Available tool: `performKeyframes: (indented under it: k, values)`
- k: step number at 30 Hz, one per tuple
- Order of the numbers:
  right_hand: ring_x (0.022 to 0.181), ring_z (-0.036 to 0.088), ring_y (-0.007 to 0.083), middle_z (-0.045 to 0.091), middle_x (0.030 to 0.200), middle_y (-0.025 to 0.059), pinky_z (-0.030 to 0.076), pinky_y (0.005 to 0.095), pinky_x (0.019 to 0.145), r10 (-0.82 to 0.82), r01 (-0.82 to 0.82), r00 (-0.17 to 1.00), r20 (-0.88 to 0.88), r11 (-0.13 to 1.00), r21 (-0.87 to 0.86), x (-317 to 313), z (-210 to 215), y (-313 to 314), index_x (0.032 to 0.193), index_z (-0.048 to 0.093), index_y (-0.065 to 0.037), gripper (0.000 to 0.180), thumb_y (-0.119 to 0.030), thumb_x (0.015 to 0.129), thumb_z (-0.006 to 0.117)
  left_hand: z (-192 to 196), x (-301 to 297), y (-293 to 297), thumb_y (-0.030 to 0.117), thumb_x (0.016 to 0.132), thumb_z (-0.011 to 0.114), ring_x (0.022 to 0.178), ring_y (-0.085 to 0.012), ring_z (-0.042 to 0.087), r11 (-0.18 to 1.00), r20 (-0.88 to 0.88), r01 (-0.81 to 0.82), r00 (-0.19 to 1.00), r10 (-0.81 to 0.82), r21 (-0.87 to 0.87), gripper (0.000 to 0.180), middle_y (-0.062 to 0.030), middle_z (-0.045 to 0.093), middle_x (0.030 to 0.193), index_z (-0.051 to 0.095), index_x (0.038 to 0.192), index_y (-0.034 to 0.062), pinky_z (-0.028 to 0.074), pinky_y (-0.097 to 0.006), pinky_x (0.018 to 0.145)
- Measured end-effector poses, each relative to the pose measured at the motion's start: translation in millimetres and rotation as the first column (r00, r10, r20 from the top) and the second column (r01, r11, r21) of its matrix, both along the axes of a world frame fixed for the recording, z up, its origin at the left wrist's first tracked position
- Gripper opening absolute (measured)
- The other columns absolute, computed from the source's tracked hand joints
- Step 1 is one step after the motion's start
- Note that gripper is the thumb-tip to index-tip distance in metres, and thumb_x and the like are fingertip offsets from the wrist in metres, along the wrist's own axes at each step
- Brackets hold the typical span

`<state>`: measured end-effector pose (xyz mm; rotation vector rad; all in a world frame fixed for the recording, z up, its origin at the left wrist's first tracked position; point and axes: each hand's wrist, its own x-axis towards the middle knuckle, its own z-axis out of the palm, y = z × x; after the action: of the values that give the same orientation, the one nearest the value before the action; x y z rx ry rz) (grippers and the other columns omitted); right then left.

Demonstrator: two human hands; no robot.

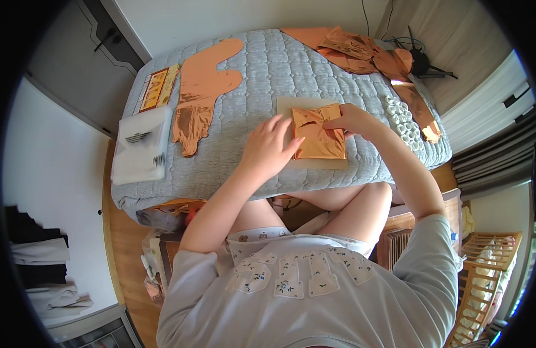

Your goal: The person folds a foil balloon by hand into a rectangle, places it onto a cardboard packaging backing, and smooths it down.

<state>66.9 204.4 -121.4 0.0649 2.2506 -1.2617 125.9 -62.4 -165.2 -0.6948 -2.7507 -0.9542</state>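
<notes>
A shiny copper foil sheet [318, 134], folded into a rough square, lies on a beige board [286, 105] on the grey quilted bed [262, 69]. My left hand [266, 146] rests flat beside the foil's left edge, its fingertips touching the sheet. At the foil's upper right corner my right hand [350, 120] pinches a folded flap between its fingers.
A long copper foil cutout [201, 93] lies left of the board, next to a white plastic packet [141, 144] and a yellow card [156, 88]. More crumpled foil [360, 49] lies at the bed's far right, with a white ringed strip [402, 119]. A wooden crib [488, 272] stands at the lower right.
</notes>
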Motion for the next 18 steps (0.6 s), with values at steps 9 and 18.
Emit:
performKeyframes:
  k: [9, 18]
  values:
    - [0.092, 0.073, 0.0213, 0.07, 0.114, 0.0131, 0.063, 0.0348, 0.075, 0.019, 0.023, 0.982, -0.189, 0.975, 0.221, 4.5, -1.8, -1.5, 0.13, 0.063, -0.002, 0.056, -0.025, 0.082, 0.083, -32.4, -47.9, 33.9, 0.055, 0.102, 0.049, 0.151, -0.0411, 0.031, 0.922, -0.119, 0.225, 0.954, -0.274, -0.317, 0.081, -0.0277, 0.036, 0.159, 0.035, 0.153, -0.0064, 0.025, -0.05, 0.124]
    - [0.149, 0.034, 0.0345, 0.041, 0.158, 0.0152, 0.024, 0.0521, 0.123, 0.518, 0.038, 0.534, -0.668, 0.774, 0.632, 57.1, -47.8, -6.1, 0.149, 0.046, -0.006, 0.058, -0.035, 0.1, 0.059, -27.9, -44.6, 36.2, 0.06, 0.099, 0.051, 0.149, -0.039, 0.034, 0.909, -0.156, 0.192, 0.952, -0.265, -0.37, 0.083, -0.024, 0.04, 0.158, 0.038, 0.153, -0.0013, 0.025, -0.05, 0.123]
